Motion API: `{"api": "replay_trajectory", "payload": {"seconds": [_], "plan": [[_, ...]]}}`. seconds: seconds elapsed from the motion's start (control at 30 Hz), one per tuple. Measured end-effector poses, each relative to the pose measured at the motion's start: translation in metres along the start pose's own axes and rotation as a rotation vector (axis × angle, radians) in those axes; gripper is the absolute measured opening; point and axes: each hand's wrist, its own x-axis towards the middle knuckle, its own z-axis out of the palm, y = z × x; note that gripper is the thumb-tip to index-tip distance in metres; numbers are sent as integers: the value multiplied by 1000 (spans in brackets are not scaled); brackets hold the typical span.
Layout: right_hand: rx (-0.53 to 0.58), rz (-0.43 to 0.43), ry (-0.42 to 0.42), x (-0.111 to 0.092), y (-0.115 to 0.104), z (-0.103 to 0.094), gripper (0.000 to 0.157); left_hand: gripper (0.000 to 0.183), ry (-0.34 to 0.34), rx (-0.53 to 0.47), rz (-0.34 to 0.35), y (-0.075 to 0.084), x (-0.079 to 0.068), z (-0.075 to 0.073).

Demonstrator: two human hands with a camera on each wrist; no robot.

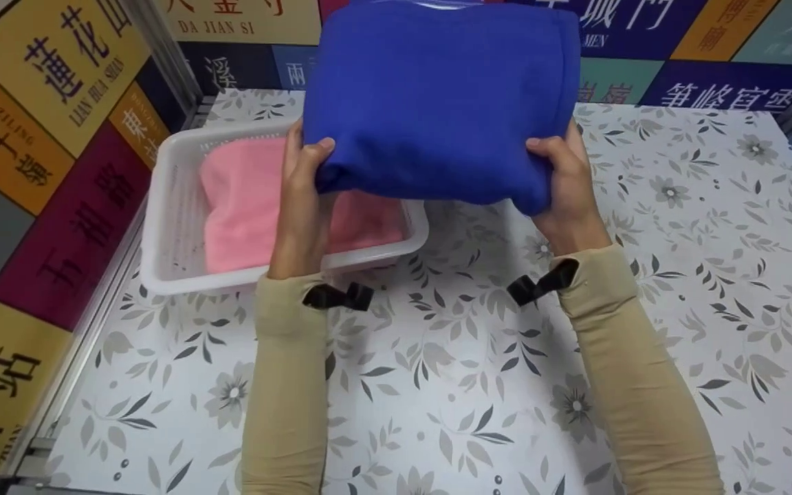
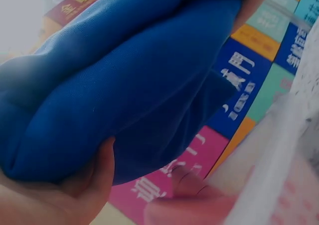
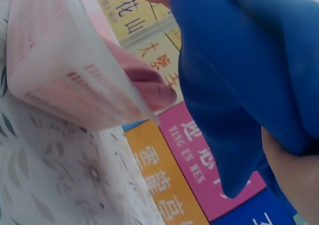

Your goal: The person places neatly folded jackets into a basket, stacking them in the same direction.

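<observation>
A folded blue cloth (image 1: 441, 103), thick like a garment, is held up in the air between both hands. My left hand (image 1: 303, 185) grips its lower left corner, the thumb on the near side. On the opposite corner my right hand (image 1: 568, 185) grips in the same way. In the left wrist view the cloth (image 2: 129, 80) shows several soft layers, with the left thumb pressing its lower edge. The right wrist view has a loose flap of the blue cloth (image 3: 224, 110) hanging down beside the right hand (image 3: 294, 175).
Behind the left hand stands a white plastic basket (image 1: 155, 227) with folded pink cloths (image 1: 241, 206) in it. The table (image 1: 437, 399) has a leaf-and-flower covering. Panels with printed characters (image 1: 80, 144) line the left and back sides.
</observation>
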Motion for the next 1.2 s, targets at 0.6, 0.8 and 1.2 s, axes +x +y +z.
{"api": "replay_trajectory", "payload": {"seconds": [0.6, 0.8, 1.2], "plan": [[-75, 180, -124, 11, 45, 46, 54, 46, 77, 161, 28, 62, -15, -49], [-134, 218, -139, 13, 52, 51, 56, 43, 102, 317, -25, 69, -17, -57], [-223, 211, -186, 15, 67, 66, 65, 47, 205, 334, -7, 87, -26, -58]]}}
